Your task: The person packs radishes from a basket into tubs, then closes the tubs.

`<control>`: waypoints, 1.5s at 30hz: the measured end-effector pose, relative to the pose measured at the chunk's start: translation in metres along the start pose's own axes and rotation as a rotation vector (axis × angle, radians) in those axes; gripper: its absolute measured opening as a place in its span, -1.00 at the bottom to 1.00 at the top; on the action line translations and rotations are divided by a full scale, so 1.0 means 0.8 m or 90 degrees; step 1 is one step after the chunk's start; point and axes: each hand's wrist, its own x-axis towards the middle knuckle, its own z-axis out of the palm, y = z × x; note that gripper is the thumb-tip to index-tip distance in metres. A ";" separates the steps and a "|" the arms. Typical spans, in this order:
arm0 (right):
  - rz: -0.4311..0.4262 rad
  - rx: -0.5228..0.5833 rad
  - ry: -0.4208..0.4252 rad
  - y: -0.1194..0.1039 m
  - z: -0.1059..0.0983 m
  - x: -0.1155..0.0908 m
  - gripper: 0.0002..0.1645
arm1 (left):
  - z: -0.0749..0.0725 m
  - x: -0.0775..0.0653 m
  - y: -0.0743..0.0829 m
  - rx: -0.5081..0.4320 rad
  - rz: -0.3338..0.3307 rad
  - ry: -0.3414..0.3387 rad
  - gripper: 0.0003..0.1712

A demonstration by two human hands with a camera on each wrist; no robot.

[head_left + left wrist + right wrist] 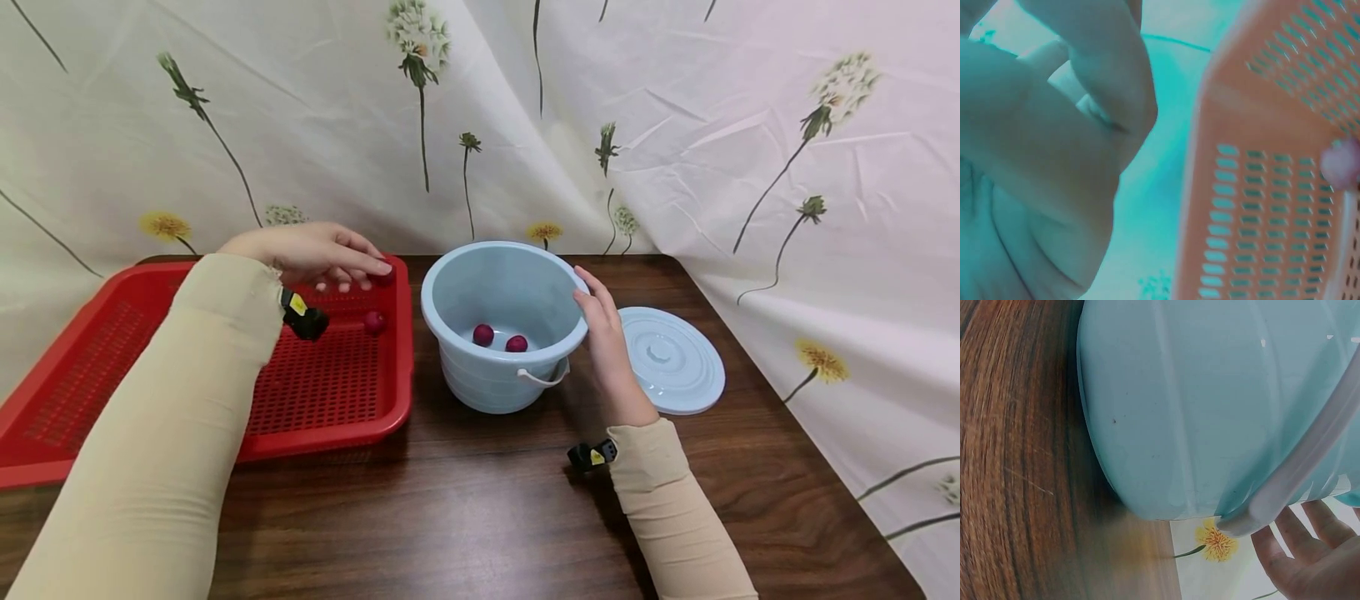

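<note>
Over the back right corner of the red basket [406, 333], my left hand [318, 250] reaches palm down. Its fingertips are at a small dark red plum-like fruit [386, 277], mostly covered by the fingers, which seem to pinch it. Another such fruit [374, 322] lies in the basket. My right hand [611, 350] holds the right rim of a light blue bucket [487, 387], a digit over the edge. In the right wrist view its fingers [1310, 540] are against the bucket's outer wall. Two plum-like fruits [483, 335] lie inside the bucket.
A round light blue lid [671, 358] lies on the brown wooden table [465, 508], right of the bucket. The bucket's white handle [543, 379] hangs down at the front. A white flower-patterned cloth [315, 108] hangs behind the table and along its right side.
</note>
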 end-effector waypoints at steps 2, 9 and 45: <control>-0.001 0.001 0.000 0.000 0.000 0.001 -0.38 | 0.001 0.001 0.011 0.002 0.007 0.000 -0.44; 0.004 -0.001 0.002 -0.004 0.000 0.001 -0.40 | 0.008 0.009 0.050 0.008 0.035 0.002 -0.57; 0.012 -0.017 0.009 0.000 0.001 0.003 -0.39 | 0.070 0.100 0.132 -0.131 0.121 -0.024 -0.54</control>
